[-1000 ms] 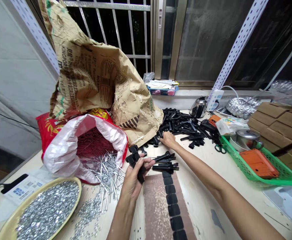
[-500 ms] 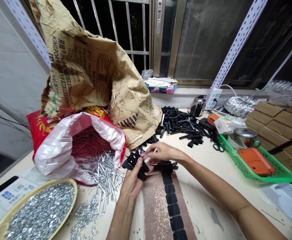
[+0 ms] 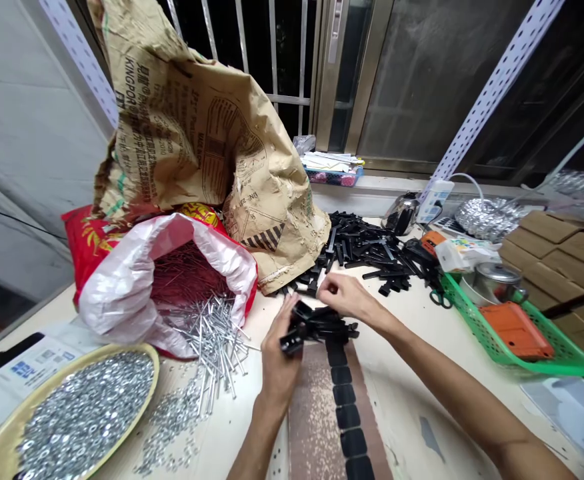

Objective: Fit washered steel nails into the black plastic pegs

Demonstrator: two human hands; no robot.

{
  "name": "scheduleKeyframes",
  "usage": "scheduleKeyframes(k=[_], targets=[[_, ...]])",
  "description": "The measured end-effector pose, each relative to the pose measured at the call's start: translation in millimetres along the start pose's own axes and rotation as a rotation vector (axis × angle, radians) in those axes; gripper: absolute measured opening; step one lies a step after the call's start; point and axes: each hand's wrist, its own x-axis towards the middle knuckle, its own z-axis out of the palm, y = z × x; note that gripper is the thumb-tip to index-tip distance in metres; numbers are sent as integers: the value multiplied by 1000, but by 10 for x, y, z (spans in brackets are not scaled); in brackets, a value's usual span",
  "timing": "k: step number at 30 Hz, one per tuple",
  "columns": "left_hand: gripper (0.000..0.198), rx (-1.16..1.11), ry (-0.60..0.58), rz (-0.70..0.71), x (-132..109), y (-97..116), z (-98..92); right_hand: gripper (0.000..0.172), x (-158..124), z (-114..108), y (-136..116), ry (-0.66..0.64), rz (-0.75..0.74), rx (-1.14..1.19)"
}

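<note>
**Left hand clutches black pieces**

From where I stand, the left hand (image 3: 277,353) has its grip closed around some black pieces (image 3: 293,341), low over the worktop (image 3: 412,360). They are right beside a small black stack (image 3: 333,327) at the far end of a brown strip (image 3: 312,407). The right hand (image 3: 351,298) is just past the stack, its fingers curled; I can't tell if its grip has anything in it. A big black heap (image 3: 367,243) lies behind. Shiny rods (image 3: 217,340) spill out to the left, near a yellow dish (image 3: 156,380).
</note>
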Motion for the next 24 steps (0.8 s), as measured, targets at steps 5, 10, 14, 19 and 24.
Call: scheduleKeyframes(k=[5,10,14,19,24], targets=[[43,81,-92,27,18,-66,16,49,89,50,7,-326,-108,197],[39,-702,61,-555,103,-69,-19,25,618,246,376,-69,-155,-523],[45,-947,133,-670,141,30,-76,26,786,305,571,-110,-215,-578],[44,-886,233,-660,142,18,-53,24,677,86,561,-42,-328,-479],[32,-661,234,-491,70,30,42,19,218,102,96,150,-335,16]])
